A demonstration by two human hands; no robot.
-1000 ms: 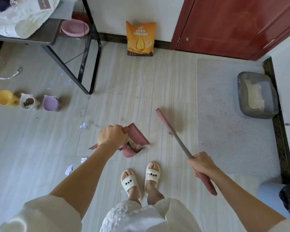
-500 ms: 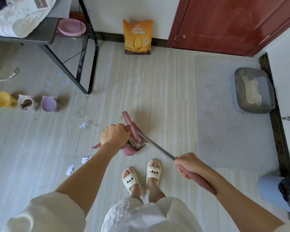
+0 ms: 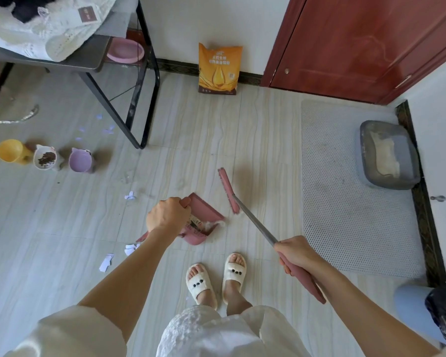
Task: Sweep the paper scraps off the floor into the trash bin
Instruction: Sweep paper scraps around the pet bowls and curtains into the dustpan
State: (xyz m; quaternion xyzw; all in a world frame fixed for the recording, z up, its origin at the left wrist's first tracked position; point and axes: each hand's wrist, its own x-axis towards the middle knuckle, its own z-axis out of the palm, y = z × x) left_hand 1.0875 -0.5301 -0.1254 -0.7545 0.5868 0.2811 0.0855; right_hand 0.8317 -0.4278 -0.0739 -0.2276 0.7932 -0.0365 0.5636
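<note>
Now the left hand (image 3: 168, 215) grips the dustpan (image 3: 204, 217) handle while the right hand (image 3: 295, 253) grips the broom (image 3: 252, 219), scraps (image 3: 119, 253) lying nearby.

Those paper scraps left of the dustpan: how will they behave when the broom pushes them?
The paper scraps look thin and small, so probably very light and apt to flutter or scatter. They lie flat on the smooth floor, so the broom may slide over some.

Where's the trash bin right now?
Head view, bottom-right corner: the trash bin, blue with a black liner, stands on the floor below the mat, beyond the right hand.
</note>
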